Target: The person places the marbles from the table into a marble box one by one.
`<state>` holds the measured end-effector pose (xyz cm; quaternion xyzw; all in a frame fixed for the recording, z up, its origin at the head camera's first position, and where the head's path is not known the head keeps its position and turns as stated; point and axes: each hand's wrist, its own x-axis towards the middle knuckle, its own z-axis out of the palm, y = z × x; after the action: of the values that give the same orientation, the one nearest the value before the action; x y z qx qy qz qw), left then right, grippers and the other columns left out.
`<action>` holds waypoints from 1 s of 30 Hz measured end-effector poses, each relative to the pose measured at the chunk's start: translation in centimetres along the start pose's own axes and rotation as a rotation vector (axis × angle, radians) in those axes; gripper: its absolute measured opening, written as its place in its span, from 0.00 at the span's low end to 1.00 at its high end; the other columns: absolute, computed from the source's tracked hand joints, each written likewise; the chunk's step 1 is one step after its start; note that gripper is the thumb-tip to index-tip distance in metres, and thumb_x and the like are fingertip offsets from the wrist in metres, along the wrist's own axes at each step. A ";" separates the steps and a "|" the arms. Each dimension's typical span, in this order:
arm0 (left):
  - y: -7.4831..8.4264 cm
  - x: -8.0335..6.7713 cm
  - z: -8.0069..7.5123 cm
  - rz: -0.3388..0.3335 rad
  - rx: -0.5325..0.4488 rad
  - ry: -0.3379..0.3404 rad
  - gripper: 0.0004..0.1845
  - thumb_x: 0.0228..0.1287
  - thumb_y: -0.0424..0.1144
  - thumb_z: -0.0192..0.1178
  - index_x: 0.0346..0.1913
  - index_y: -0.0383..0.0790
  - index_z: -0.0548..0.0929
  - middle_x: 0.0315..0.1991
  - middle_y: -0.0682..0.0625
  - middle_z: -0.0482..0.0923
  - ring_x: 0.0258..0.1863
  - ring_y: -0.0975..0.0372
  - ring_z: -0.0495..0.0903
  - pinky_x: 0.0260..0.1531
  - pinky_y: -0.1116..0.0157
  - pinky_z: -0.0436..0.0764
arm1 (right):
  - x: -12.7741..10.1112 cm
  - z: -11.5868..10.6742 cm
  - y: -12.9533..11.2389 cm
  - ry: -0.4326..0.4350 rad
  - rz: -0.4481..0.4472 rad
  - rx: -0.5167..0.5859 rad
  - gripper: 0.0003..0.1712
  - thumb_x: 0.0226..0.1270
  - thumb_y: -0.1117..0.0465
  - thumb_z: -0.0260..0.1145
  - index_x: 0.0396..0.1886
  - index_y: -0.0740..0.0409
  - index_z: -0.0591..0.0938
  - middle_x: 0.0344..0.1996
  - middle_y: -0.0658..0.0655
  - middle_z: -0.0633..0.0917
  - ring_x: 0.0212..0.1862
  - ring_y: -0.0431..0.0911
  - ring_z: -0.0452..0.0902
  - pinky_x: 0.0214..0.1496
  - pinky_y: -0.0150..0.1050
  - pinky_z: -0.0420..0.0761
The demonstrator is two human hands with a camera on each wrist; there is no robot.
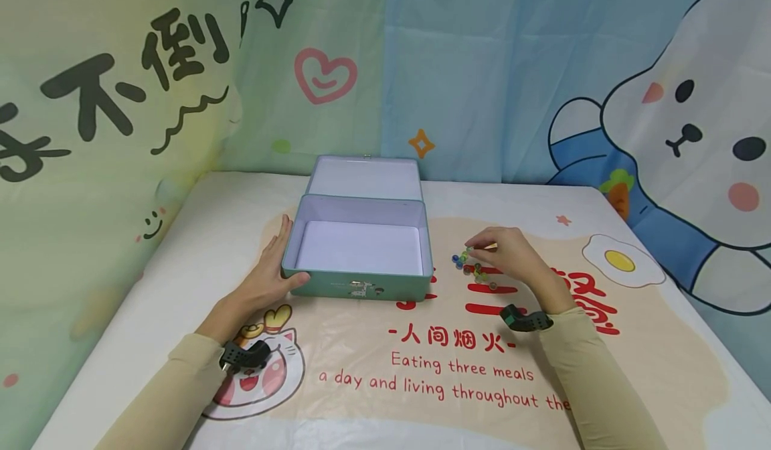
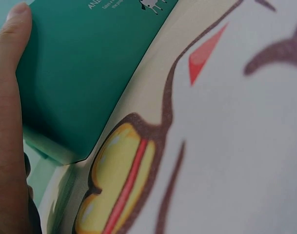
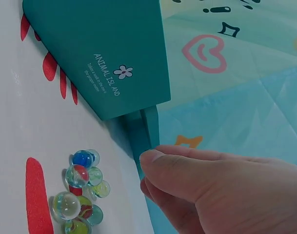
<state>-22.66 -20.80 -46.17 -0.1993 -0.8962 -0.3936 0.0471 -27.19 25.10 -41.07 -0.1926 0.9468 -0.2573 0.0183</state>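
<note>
Printed tablecloth (image 1: 421, 369) | left hand (image 1: 271, 279) steadies tin (image 1: 361, 292) | right hand (image 1: 512, 256) over marbles (image 1: 472, 269)

Head view is evenly and brightly lit from above, with soft, faint shadows beside the tin box (image 1: 361, 246) and slight bending at the frame edges. No glare noted. Both wrist views are dimmer and bluish; the left hand (image 2: 9, 126) is a blurred mass, while the marbles (image 3: 80, 192) are reasonably sharp.
</note>
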 end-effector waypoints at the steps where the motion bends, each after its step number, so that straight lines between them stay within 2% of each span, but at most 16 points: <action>1: 0.0 0.0 0.0 -0.002 -0.001 -0.002 0.61 0.52 0.75 0.52 0.76 0.49 0.31 0.77 0.48 0.25 0.74 0.39 0.35 0.69 0.39 0.39 | 0.0 0.0 0.0 -0.001 0.000 0.007 0.14 0.63 0.62 0.67 0.48 0.58 0.85 0.43 0.56 0.85 0.45 0.49 0.81 0.48 0.46 0.83; 14: 0.3 0.0 -0.3 -0.033 0.017 -0.022 0.61 0.52 0.74 0.52 0.75 0.49 0.29 0.77 0.49 0.26 0.75 0.41 0.35 0.68 0.38 0.41 | 0.1 0.4 -0.7 -0.010 0.047 0.071 0.15 0.63 0.61 0.66 0.50 0.57 0.84 0.46 0.57 0.85 0.48 0.51 0.81 0.48 0.45 0.83; 26: 0.5 0.0 -0.3 -0.041 0.013 -0.025 0.61 0.53 0.73 0.52 0.75 0.46 0.29 0.77 0.49 0.26 0.74 0.41 0.34 0.68 0.37 0.41 | 0.0 1.0 -1.2 0.006 0.021 0.130 0.15 0.63 0.59 0.67 0.49 0.57 0.85 0.45 0.55 0.85 0.49 0.51 0.82 0.49 0.46 0.82; 30: 0.5 -0.1 -0.3 -0.048 0.013 -0.028 0.60 0.53 0.73 0.53 0.75 0.50 0.29 0.77 0.49 0.26 0.74 0.40 0.34 0.68 0.37 0.41 | 0.0 1.0 -1.4 0.001 0.007 0.138 0.15 0.63 0.58 0.67 0.49 0.56 0.85 0.45 0.55 0.85 0.48 0.50 0.82 0.49 0.45 0.82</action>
<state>-22.44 -20.77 -45.66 -0.1831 -0.9038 -0.3859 0.0263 -26.55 23.49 -41.28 -0.1872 0.9274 -0.3222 0.0319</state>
